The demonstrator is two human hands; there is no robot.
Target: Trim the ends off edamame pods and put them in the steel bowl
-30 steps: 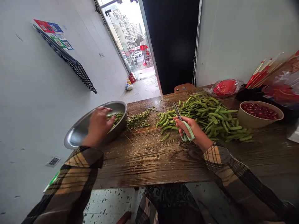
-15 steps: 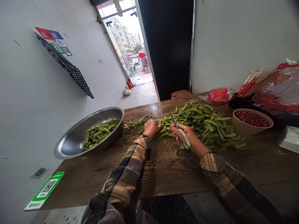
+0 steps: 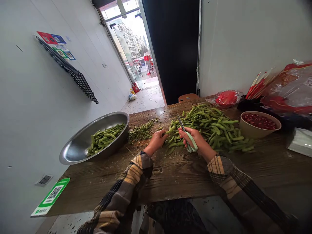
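My right hand is closed around scissors with pale green handles, the blades pointing up and away over the pods. Between the thumb and fingers of my left hand is a green soybean pod, its far end sticking out toward the scissors. A large heap of soybean pods spreads behind and to the right of both hands. Left of my left hand lies a pile of small trimmed green bits. A steel bowl at the left holds more pods.
On the right stand a tan tub of dark red pieces and a white tissue pack. Behind them are a red item in plastic and red-white sticks. A green QR card sits at the table's left corner.
My left hand has drawn back slightly toward me and now pinches a pod pointing at the scissors. My right hand keeps the scissors in nearly the same place. The view has shifted a little.
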